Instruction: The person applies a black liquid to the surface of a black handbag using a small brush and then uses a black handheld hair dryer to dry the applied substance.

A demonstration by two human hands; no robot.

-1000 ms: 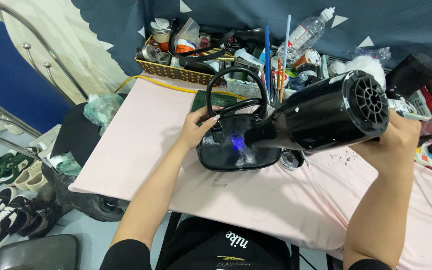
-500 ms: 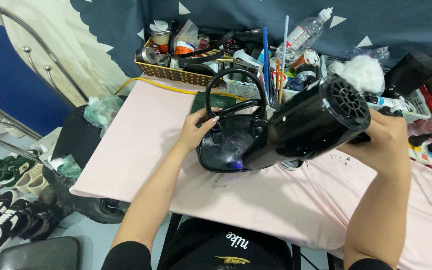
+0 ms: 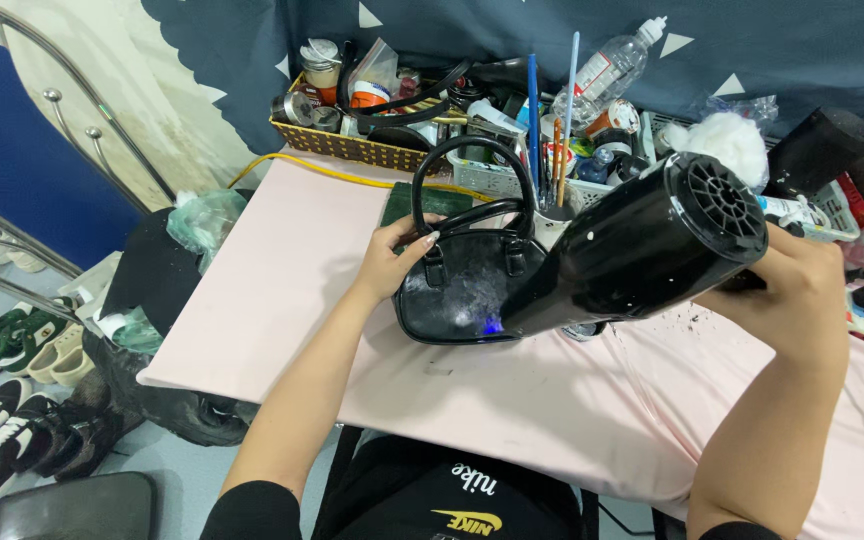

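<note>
Mid-table, toward the far edge, the left hand (image 3: 392, 262) steadies the black bag (image 3: 467, 290) while the right hand (image 3: 792, 290) grips a dryer (image 3: 642, 250) aimed at it. Drying step, I'd say; next needs slow, even sweeping.

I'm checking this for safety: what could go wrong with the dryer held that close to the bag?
The hair dryer in the right hand points its nozzle very near the black handbag, so its glossy surface might overheat. The left hand steadying the bag sits near the airflow. The crowded brush cup just behind could be knocked over.
</note>
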